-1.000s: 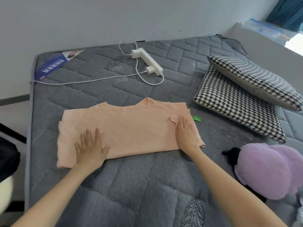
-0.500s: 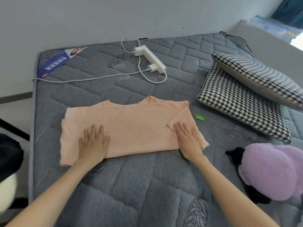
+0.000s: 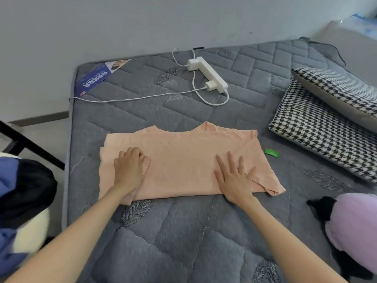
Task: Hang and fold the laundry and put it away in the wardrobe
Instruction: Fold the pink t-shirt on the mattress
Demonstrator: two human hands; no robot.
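Noted one printed label (image 3: 94,78), blue, lying flat at the far left corner of the mattress (image 3: 183,231). Bears a row of large white Chinese characters, seen at a slant; strokes blurred, reading not certain. Carries finer white lines beside that row, too small to read. Shows a small red mark at its near end, illegible. Ends in a pale printed picture at the far end, indistinct.
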